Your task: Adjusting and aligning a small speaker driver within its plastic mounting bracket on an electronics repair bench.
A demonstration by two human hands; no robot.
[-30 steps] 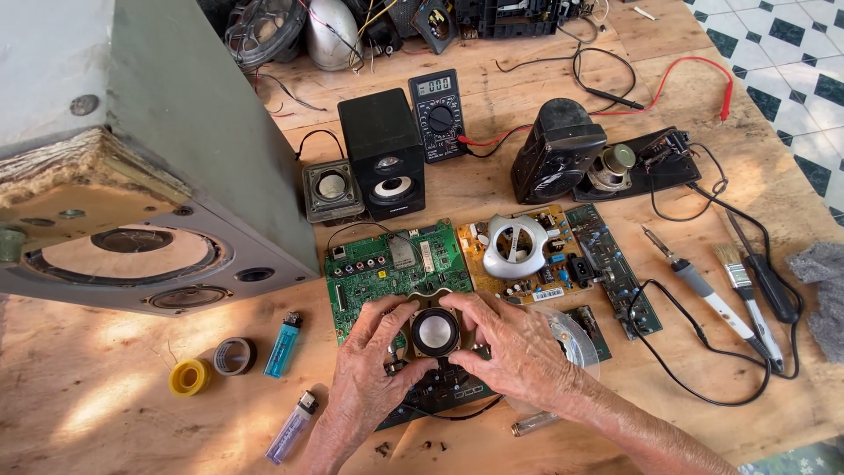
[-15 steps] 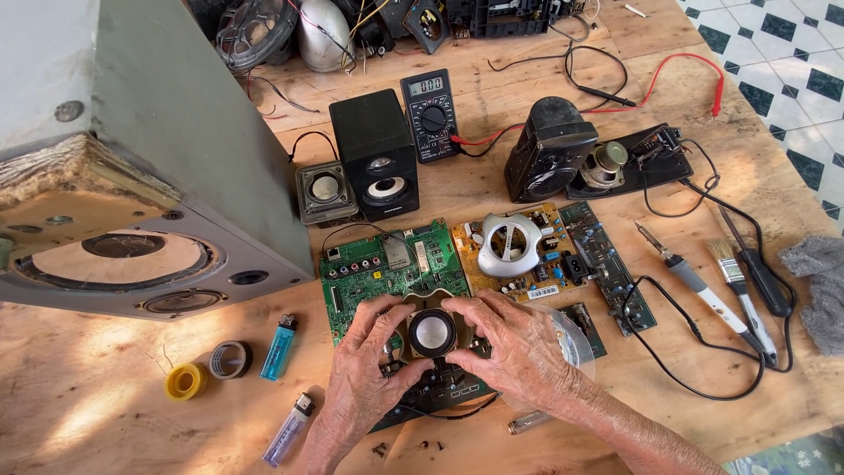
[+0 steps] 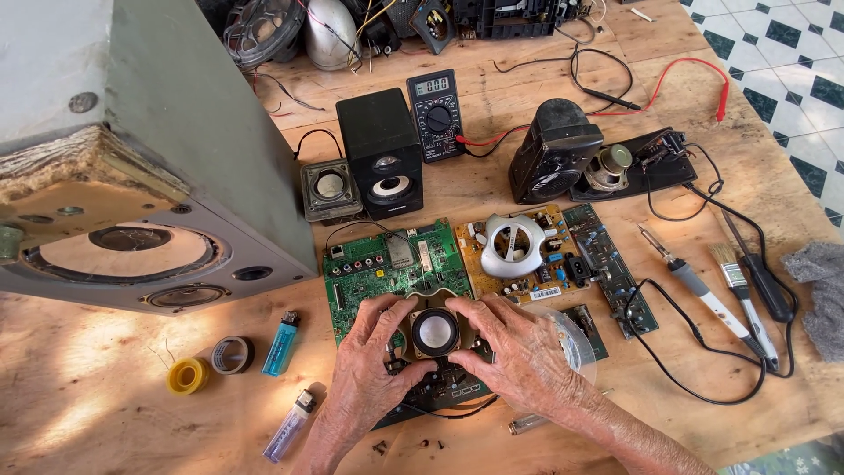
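Note:
A small round speaker driver [image 3: 435, 332] with a silvery dome sits on a dark board at the near middle of the wooden table [image 3: 105, 387]. My left hand [image 3: 369, 369] grips its left side and my right hand [image 3: 519, 352] grips its right side, fingertips against the rim. The dark board [image 3: 444, 391] under it is mostly hidden by my hands. Just beyond lies a green circuit board [image 3: 378, 268], with a yellowish board carrying a white ring part [image 3: 514, 246] to its right.
A large grey speaker cabinet [image 3: 132, 176] fills the left. Two small black speakers [image 3: 382, 163], a multimeter [image 3: 437, 114] with red lead, a soldering iron [image 3: 694, 281], brush [image 3: 738, 281], two lighters [image 3: 281, 343], tape rolls [image 3: 211, 361] and a grey cloth [image 3: 818, 281] lie around.
Both hands stay on the small driver, with only slight finger shifts. The view has drifted a little.

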